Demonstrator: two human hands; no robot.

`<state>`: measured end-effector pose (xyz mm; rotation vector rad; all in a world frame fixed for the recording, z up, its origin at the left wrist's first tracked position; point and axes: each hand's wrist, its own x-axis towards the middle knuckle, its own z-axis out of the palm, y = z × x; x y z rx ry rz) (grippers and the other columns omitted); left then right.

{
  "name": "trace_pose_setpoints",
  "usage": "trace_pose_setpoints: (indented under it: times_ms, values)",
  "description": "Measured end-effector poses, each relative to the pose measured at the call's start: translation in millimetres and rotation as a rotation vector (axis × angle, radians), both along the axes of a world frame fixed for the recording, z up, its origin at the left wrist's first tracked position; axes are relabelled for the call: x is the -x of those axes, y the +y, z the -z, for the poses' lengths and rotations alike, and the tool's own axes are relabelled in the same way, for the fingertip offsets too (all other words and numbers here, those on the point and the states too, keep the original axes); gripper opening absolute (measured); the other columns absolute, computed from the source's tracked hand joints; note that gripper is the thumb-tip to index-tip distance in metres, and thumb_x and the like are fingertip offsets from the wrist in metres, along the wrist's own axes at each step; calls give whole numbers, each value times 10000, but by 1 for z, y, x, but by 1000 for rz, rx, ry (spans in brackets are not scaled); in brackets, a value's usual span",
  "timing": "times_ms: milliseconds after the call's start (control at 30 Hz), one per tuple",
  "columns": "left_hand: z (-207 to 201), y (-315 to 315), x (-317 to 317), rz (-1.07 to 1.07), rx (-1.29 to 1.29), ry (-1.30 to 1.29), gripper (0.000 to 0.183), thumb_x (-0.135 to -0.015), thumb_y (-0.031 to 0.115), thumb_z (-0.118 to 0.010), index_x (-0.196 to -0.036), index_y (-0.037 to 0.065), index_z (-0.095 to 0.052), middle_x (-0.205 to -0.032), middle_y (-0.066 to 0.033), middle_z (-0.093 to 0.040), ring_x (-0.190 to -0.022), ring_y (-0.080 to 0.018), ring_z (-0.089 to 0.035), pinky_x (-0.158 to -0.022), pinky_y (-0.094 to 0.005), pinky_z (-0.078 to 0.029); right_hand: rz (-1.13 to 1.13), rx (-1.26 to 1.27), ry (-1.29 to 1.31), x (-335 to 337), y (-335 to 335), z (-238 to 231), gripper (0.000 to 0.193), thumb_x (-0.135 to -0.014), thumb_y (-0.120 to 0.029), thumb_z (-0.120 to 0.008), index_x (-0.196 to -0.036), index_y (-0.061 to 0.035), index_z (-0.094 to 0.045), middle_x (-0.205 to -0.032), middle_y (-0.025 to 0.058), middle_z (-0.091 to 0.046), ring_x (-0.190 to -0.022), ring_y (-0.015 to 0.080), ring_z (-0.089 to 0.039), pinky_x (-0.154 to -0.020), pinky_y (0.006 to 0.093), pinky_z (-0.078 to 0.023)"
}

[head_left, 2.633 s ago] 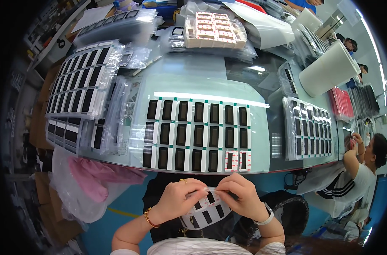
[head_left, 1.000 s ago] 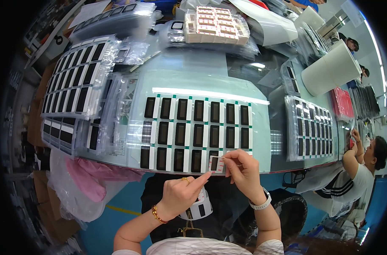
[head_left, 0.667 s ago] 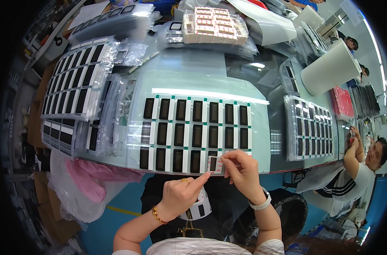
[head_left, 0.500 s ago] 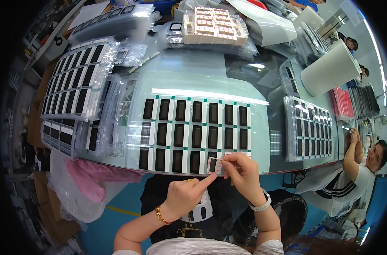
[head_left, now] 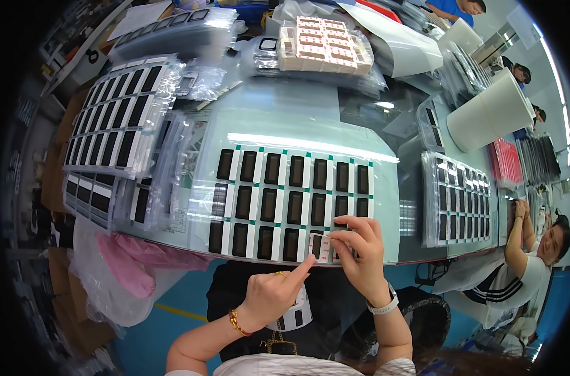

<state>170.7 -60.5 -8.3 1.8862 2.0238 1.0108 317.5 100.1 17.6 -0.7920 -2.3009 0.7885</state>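
A sheet of dark rectangular panels in white surrounds (head_left: 294, 207), joined by small green tabs, lies flat on the glass-like table before me. Over a near-row panel, right of the middle, sits a small white adhesive frame (head_left: 324, 240) with red markings and a dark window. My right hand (head_left: 365, 258) pinches its right side between thumb and forefinger, the other fingers bent above. My left hand (head_left: 269, 293) reaches in from below with the forefinger stretched, its tip at the frame's lower left corner; the other fingers curl. Beneath my right hand, more red-marked white shows, partly hidden.
Stacked panel sheets in clear plastic (head_left: 119, 116) stand at left, another stack (head_left: 457, 200) at right. At the back is a pile of red-marked adhesive pieces (head_left: 326, 44). A large white roll (head_left: 492, 113) stands back right. A co-worker (head_left: 535, 254) sits at far right.
The adhesive frame has turned straighter over its panel. My right hand has come down slightly beside it. My left fingertip has stayed close to the lower left corner. The whole view has shifted slightly.
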Motion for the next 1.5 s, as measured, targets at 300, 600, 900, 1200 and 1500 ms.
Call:
trace_pose_setpoints:
  times_ms: [300, 600, 900, 1200, 1500]
  values:
    - [-11, 2, -5, -6, 54, -49, 438, -895, 98, -745, -1322, 46, -667, -553, -47, -595, -430, -196, -577, -425, -317, -411, 41, -244, -141, 0, -5, -7, 242, -800, 4, -743, -1024, -86, -754, -1191, 65, -686, -1081, 295, -565, -929, 405, -451]
    - [-6, -3, -5, 15, 60, 41, 500, -913, 133, -716, -1397, 55, -615, -515, 5, -517, -402, -145, -537, -396, -305, -386, -93, -360, -283, -34, -36, -3, 341, -842, -158, -752, -1181, -122, -753, -1305, 9, -687, -1158, 261, -579, -970, 387, -371]
    - [-24, 5, -1, 46, 117, 119, 562, -914, 199, -719, -1426, 17, -576, -509, 8, -508, -399, -140, -537, -404, -300, -400, -79, -396, -365, -20, -24, -8, 355, -914, -239, -693, -1248, -122, -719, -1328, -27, -680, -1256, 229, -543, -1035, 417, -285]
    - [-25, 5, -1, 61, 197, 239, 612, -917, 259, -713, -1448, 2, -551, -492, 22, -475, -386, -121, -526, -389, -290, -400, -134, -544, -367, -24, -16, 0, 474, -893, -212, -709, -1357, -134, -645, -1329, -6, -687, -1253, 202, -557, -1028, 428, -268]
    - [-21, 0, -4, 67, 173, 282, 542, -923, 224, -694, -1408, 6, -591, -493, 26, -482, -395, -110, -547, -390, -273, -413, -197, -547, -321, -15, -12, 5, 555, -842, -163, -744, -1383, -136, -622, -1325, -37, -690, -1256, 184, -560, -995, 417, -270]
